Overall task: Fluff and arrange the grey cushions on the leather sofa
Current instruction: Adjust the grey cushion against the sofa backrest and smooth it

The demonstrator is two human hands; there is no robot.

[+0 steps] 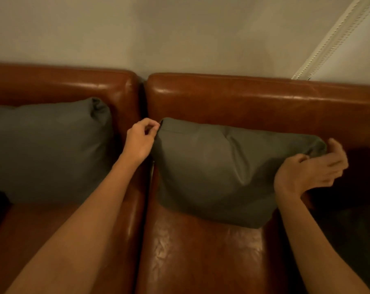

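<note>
A pale, plain wall (180, 32) fills the upper part of the view; a white ribbed strip (332, 37) runs diagonally across its right corner, and what it belongs to cannot be determined. Below it stands the brown leather sofa (243, 98), with two back sections meeting at a dark seam near centre; both ends of the sofa are cut off by the frame. The right seat surface shows creased, shiny wear. The area to the far right of the sofa is in deep shadow and cannot be made out. The left grey cushion (46, 149) leans upright against the left back section, its left edge out of frame and its lower left corner lost in darkness. The right grey cushion (222, 170) leans against the right back section, tilted, with its lower corner resting on the seat. The left hand (140, 141) pinches the upper left corner of this cushion between thumb and curled fingers. The right hand (311, 168) is at the upper right corner, thumb pressed on the fabric, fingers loosely curved behind the edge; their contact there is hidden. No labels or writing are legible anywhere.
</note>
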